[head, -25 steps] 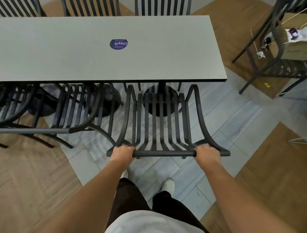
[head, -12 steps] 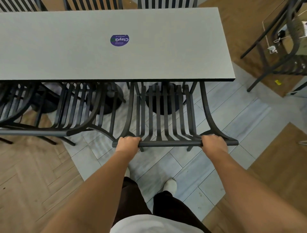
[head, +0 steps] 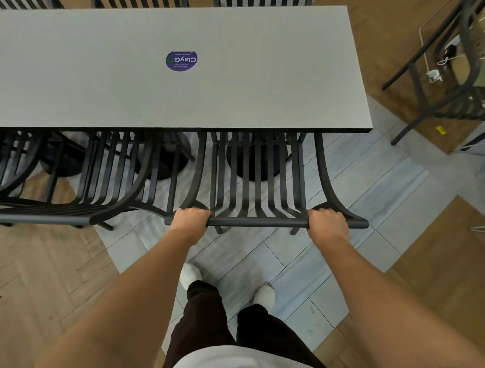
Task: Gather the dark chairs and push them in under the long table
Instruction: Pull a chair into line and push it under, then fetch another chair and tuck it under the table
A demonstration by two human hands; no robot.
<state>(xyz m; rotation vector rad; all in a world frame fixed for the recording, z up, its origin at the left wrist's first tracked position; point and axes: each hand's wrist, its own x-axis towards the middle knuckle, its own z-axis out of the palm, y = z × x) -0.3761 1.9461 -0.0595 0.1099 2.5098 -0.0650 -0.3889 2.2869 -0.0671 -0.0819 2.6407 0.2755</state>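
Note:
A dark slatted metal chair (head: 258, 184) stands in front of me with its seat hidden under the long grey table (head: 275, 86). My left hand (head: 190, 219) grips the left end of its top rail. My right hand (head: 326, 223) grips the rail near the right end. Another dark chair (head: 110, 178) stands to its left, also partly under the table. The edge of a third chair (head: 15, 162) shows at the far left. Backs of more chairs (head: 262, 2) line the table's far side.
A round purple sticker (head: 181, 60) lies on the tabletop. Round black table bases (head: 256, 162) sit beneath it. At the right stands a dark metal frame (head: 446, 86) with white cables (head: 437, 71) on the wooden floor. My feet (head: 263, 294) stand on grey tiles.
The chair in my hands has slid forward, so its seat and more of its backrest now lie under the table edge. Both hands keep their grip on the rail.

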